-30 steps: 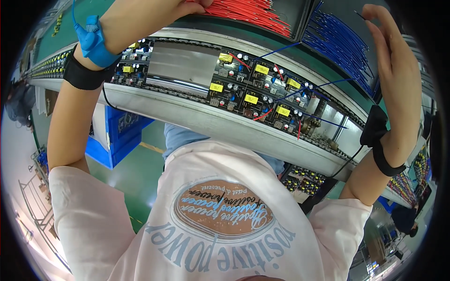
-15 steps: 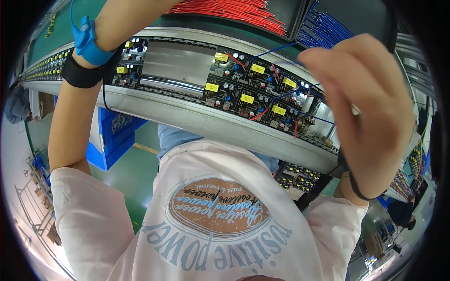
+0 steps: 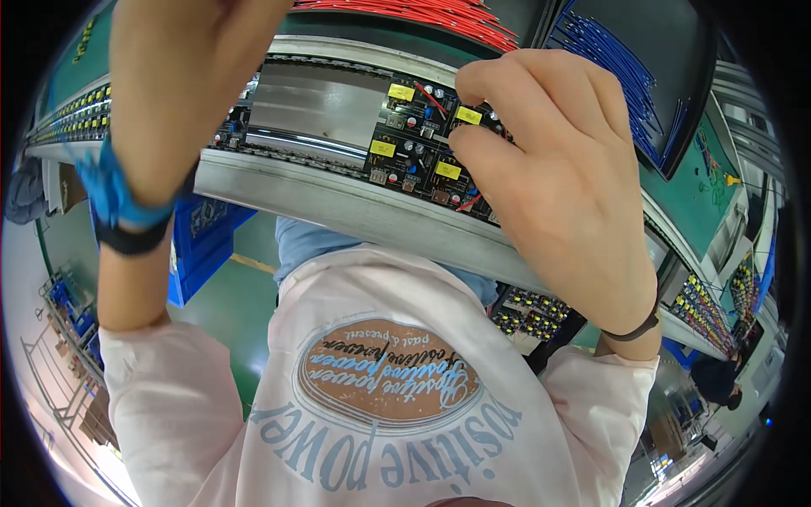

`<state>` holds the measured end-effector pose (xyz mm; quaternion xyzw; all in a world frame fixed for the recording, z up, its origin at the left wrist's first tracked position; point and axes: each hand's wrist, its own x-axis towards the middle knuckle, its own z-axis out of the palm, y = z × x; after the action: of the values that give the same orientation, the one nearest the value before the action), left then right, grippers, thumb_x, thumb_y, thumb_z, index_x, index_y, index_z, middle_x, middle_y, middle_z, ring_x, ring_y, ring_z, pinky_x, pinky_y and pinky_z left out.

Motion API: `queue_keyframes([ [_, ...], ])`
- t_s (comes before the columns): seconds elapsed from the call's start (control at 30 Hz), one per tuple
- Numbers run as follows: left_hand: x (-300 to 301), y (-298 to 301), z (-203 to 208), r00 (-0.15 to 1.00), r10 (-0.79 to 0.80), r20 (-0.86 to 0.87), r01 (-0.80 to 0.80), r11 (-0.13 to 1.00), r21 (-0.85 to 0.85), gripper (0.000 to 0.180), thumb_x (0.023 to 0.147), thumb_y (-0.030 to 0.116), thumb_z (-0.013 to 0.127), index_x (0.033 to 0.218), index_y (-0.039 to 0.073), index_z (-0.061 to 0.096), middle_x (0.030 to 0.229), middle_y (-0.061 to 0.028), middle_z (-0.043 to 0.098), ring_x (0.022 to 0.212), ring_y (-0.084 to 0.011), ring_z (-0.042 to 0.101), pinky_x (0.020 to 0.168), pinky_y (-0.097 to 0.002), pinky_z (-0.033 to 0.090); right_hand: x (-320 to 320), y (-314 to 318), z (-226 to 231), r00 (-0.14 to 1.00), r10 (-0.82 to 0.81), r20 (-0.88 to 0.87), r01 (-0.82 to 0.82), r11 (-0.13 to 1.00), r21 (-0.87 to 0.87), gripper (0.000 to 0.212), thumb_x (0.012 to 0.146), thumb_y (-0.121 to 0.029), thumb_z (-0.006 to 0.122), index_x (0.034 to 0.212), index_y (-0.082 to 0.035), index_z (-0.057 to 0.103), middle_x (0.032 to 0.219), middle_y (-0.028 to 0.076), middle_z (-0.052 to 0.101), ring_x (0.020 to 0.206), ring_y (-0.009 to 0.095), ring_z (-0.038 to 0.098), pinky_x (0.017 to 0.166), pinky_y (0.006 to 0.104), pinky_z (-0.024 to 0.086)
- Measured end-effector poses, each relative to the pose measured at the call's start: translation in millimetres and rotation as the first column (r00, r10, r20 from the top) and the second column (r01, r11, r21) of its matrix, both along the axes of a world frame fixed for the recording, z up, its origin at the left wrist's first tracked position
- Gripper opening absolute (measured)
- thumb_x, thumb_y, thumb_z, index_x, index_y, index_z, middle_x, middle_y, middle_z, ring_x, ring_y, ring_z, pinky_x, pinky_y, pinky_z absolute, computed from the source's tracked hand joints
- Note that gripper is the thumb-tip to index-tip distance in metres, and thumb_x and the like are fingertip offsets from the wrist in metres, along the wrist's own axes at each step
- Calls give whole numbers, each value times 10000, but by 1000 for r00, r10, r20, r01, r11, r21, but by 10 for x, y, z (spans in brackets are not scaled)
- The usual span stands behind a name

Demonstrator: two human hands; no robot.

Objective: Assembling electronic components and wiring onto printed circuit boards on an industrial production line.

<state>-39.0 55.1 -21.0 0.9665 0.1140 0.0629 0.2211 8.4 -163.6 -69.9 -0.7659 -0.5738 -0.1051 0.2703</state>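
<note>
My right hand [image 3: 557, 144] is over black circuit boards [image 3: 397, 122] that carry yellow blocks and short red wires. Its thumb and index finger are bent with a gap between the tips, and a yellow block shows in that gap. Nothing can be seen held there; the other fingers are partly hidden behind the hand. My left hand [image 3: 186, 76], blurred, is raised at the upper left. The picture's top edge cuts off its fingers. A blue wrist strap [image 3: 118, 186] and a black band circle that wrist.
The boards sit on a chain conveyor with a metal side rail [image 3: 338, 198]. Beyond it lie red wires [image 3: 422, 15] and blue wires [image 3: 608, 68] in black trays. A blue crate [image 3: 198, 245] stands below at left. Another person [image 3: 714, 380] is far right.
My right hand has moved left and lower over the boards, covering those on the right and their blue wires. My left hand has drawn back toward me, bringing more of it into view.
</note>
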Motion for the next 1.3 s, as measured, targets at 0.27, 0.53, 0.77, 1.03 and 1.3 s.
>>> queue_keyframes([
  [0.27, -803, -155, -398, 952, -257, 166, 271, 960, -71, 218, 901, -75, 716, 1102, 3, 745, 922, -71, 717, 745, -111, 617, 637, -219, 460, 30, 4, -72, 995, 58, 80, -49, 994, -100, 120, 688, -121, 685, 784, -51, 673, 1105, 38, 651, 1101, 264, 590, 956, 405, 437],
  [0.53, -900, -473, -579, 987, -134, 84, 149, 966, -213, 169, 830, -16, 774, 983, 52, 745, 798, -85, 640, 664, -244, 636, 571, -348, 493, 70, 61, -79, 993, 55, 105, -44, 993, -108, 106, 700, -115, 692, 784, -57, 662, 1080, 21, 648, 1087, 250, 593, 941, 406, 444],
  [0.77, -942, -522, -719, 981, -128, 147, 160, 960, -229, 169, 802, 10, 800, 948, 77, 747, 798, -64, 611, 648, -235, 626, 551, -352, 493, 50, 33, 105, 998, 52, 47, -38, 962, -271, 124, 703, -115, 695, 807, -56, 662, 1070, 27, 645, 1075, 246, 594, 935, 397, 452],
  [1.03, -905, -576, -819, 970, -164, 179, 190, 971, -142, 173, 768, 41, 818, 905, 103, 733, 804, -44, 576, 640, -231, 629, 548, -351, 501, 80, 22, -104, 988, 72, 136, -59, 993, -98, 141, 703, -110, 689, 825, -46, 658, 1057, 30, 642, 1066, 237, 594, 936, 387, 456],
  [1.3, -877, -593, -874, 960, -186, 207, 214, 970, -119, 187, 750, 42, 816, 894, 104, 714, 814, -41, 574, 641, -227, 639, 537, -354, 498, 62, 15, -130, 991, 65, 121, -53, 994, -94, 148, 695, -117, 689, 823, -50, 658, 1050, 26, 638, 1054, 229, 592, 939, 382, 458],
])
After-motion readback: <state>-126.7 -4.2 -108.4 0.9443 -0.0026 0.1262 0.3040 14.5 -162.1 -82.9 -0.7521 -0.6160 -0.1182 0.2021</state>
